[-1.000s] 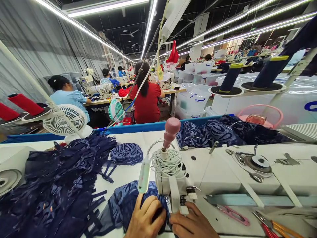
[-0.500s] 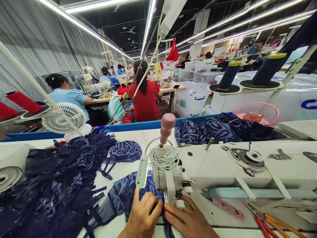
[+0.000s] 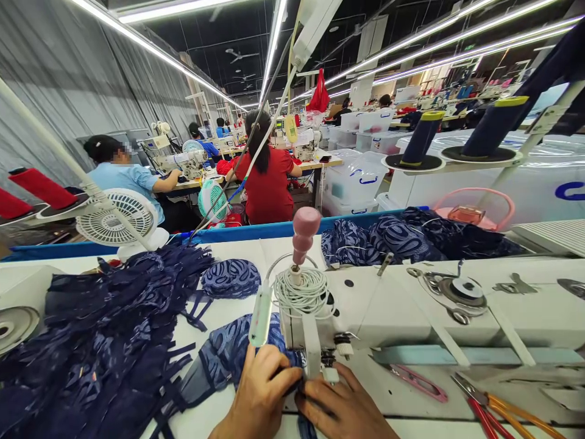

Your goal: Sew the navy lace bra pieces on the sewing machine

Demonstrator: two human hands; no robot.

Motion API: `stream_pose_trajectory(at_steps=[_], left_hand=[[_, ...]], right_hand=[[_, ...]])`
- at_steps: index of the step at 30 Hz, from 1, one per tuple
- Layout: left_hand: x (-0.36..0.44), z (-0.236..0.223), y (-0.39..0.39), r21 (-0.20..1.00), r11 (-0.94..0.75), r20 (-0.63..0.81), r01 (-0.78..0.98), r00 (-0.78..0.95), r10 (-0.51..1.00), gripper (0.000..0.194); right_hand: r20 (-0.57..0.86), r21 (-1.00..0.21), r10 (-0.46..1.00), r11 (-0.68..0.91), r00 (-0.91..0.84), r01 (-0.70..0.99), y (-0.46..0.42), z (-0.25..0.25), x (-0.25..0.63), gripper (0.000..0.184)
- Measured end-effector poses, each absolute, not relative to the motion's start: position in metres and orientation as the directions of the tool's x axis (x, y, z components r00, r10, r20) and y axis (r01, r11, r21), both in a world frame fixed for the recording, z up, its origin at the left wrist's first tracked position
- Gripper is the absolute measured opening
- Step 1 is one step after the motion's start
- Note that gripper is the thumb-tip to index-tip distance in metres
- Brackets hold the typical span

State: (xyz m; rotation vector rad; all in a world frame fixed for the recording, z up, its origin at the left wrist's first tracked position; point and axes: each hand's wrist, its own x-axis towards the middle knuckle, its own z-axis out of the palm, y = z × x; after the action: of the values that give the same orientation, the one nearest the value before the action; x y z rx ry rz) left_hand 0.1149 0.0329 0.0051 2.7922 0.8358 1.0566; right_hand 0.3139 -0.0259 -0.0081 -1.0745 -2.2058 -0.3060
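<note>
- Lace piece: I view the navy patterned lace piece [image 3: 223, 347] on the white table [image 3: 219, 308], its broad part beyond and to the left of the left hand [image 3: 262, 387]. Its near edge runs in beside the fingers; a dark strip shows between the two wrists.
- Left hand: fingers bent, palm down, fingertips on the cloth beside the machine head. From my view I cannot tell whether they pinch it.
- Right hand [image 3: 345, 402]: I see it laid low, fingers partly bent, at the foot area of the sewing machine [image 3: 388, 299], close against the left fingertips. Its grip is hidden, so I cannot tell whether it is closed on cloth.
- Machine head: topped by a coil of pale cord [image 3: 301, 292] and a pink knobbed handle [image 3: 305, 235]. A pale translucent stick [image 3: 260, 317] hangs directly above the left hand.
- Left of table: a large heap of navy fabric [image 3: 100, 329], with an oval lace cup [image 3: 231, 278] just beside it.
- Right of table: a pink tool [image 3: 419, 383] and, nearer the edge, tools with red handles [image 3: 484, 417] and orange handles [image 3: 518, 414].
- Background: I note a person in red [image 3: 269, 186] and a person in light blue [image 3: 123, 177].
</note>
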Motion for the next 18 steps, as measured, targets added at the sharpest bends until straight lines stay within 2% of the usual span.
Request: stream_pose_trajectory(at_steps=[3, 9, 14, 18], left_hand=[[0.117, -0.004, 0.035, 0.162, -0.882, 0.654, 0.442, 0.621, 0.432, 0.033], [0.116, -0.01, 0.036, 0.092, -0.881, 0.688, 0.463, 0.61, 0.393, 0.029], [0.119, -0.001, 0.036, -0.017, -0.884, 0.73, 0.467, 0.61, 0.308, 0.035], [0.121, -0.008, 0.038, -0.001, -0.872, 0.743, 0.489, 0.585, 0.327, 0.032]], right_hand=[[0.634, -0.091, 0.633, 0.632, -0.445, 0.77, -0.028, -0.005, 0.314, 0.021], [0.67, -0.09, 0.622, 0.611, -0.406, 0.787, -0.028, -0.001, 0.314, 0.017], [0.698, -0.104, 0.605, 0.615, -0.383, 0.782, -0.028, -0.004, 0.312, 0.014], [0.682, -0.095, 0.623, 0.595, -0.383, 0.798, -0.026, -0.01, 0.314, 0.013]])
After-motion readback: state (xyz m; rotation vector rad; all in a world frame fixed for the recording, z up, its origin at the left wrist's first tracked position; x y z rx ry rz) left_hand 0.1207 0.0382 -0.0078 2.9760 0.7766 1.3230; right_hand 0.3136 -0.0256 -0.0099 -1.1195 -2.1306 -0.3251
